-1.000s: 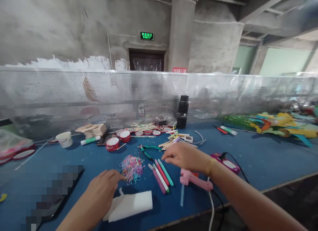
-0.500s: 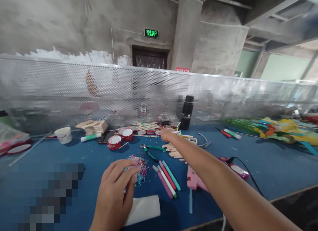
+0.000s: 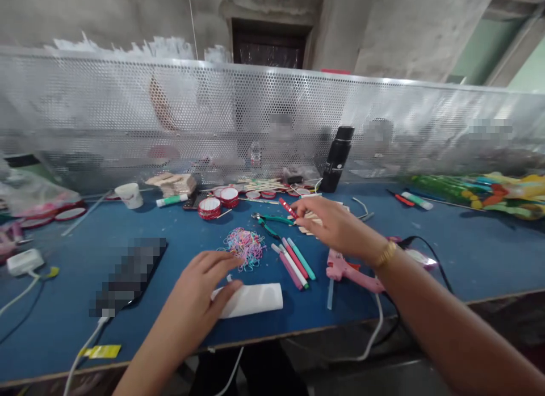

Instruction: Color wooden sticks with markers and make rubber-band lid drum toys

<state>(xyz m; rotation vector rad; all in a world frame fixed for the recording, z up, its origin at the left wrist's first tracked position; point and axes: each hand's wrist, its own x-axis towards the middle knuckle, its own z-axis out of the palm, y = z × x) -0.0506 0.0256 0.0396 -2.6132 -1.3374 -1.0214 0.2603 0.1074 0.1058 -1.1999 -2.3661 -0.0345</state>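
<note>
In my right hand (image 3: 321, 217) I hold a small red drum (image 3: 288, 207) by its edge; it shows edge-on with pale dots along its side. It is above the teal-handled pliers (image 3: 272, 220) and beside the wooden sticks (image 3: 313, 219). My left hand (image 3: 208, 285) is open, thumb and fingers apart, with the thumb over the left end of a white paper roll (image 3: 259, 299). Just beyond its fingertips lies a heap of coloured rubber bands (image 3: 244, 245). Several markers (image 3: 296, 264) lie between the hands, and a pink glue gun (image 3: 351, 273) lies under my right forearm.
More red-rimmed drums (image 3: 209, 209) stand at the back near a paper cup (image 3: 129, 196). A black bottle (image 3: 338, 158) stands by the perforated metal screen (image 3: 191, 106). At left are a phone (image 3: 147, 271) and its cable. Colourful balloons (image 3: 502, 192) lie at far right.
My right hand has come back from the rear of the table with the red drum in it. My left hand has lowered slightly toward the paper roll. The view has tilted down.
</note>
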